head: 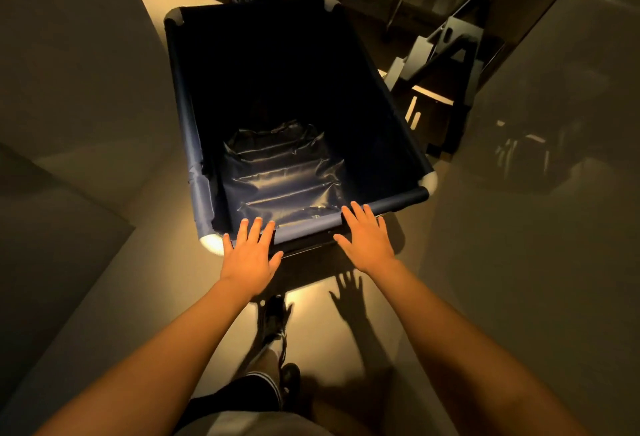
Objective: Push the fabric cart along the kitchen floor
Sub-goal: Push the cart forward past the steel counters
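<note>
While both flat, fingers spread | left hand (pixel 250 255), right hand (pixel 367 241) | one fabric cart (pixel 194 172)

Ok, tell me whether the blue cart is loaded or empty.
Empty: the fabric cart shows only its crinkled blue lining at the bottom, though the far end lies in deep shadow.

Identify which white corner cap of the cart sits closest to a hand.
The near-left corner cap, beside the left hand. The near-right cap sits further from the right hand; both far caps lie across the cart.
</note>
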